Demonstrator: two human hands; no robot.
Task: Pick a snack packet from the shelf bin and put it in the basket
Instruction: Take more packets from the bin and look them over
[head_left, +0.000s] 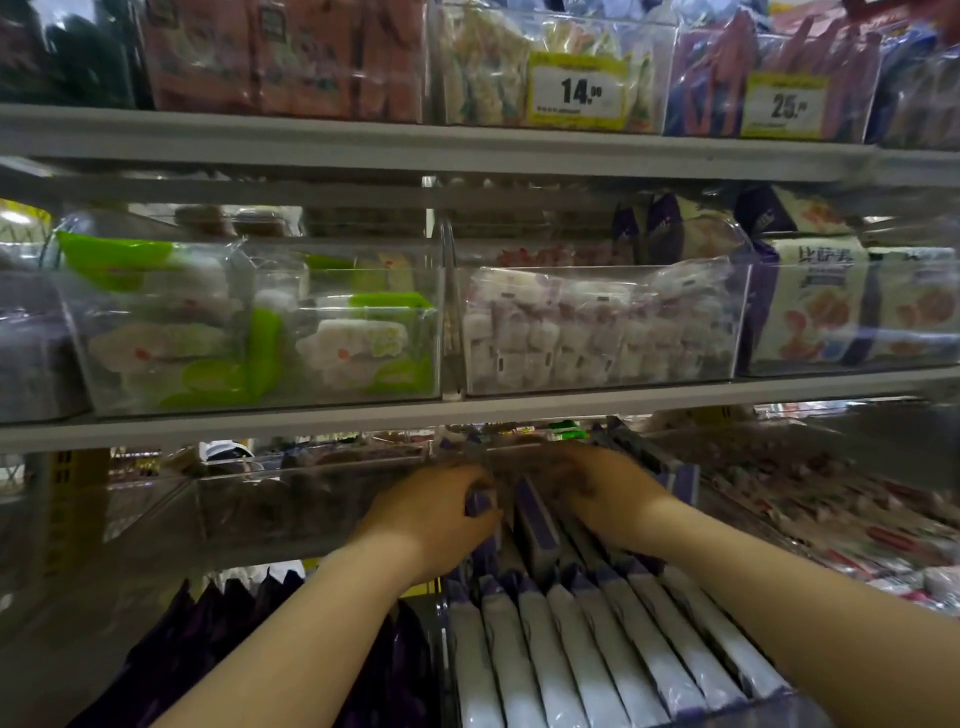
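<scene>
Both my hands reach into a clear shelf bin (769, 701) packed with several upright purple-and-white snack packets (587, 639). My left hand (436, 514) curls its fingers around the top of one purple packet (480, 503) at the back of the row. My right hand (602, 493) rests on the packets just to the right, its fingers bent down among them; whether it grips one is not visible. No basket is in view.
A grey shelf edge (467, 410) runs just above my hands. Clear bins above hold green-and-white packs (249, 332) and pale wrapped sweets (597, 332). Dark purple bags (218, 613) stand at the lower left, red-striped packets (841, 514) at the right. Yellow price tags (579, 91) sit on the top shelf.
</scene>
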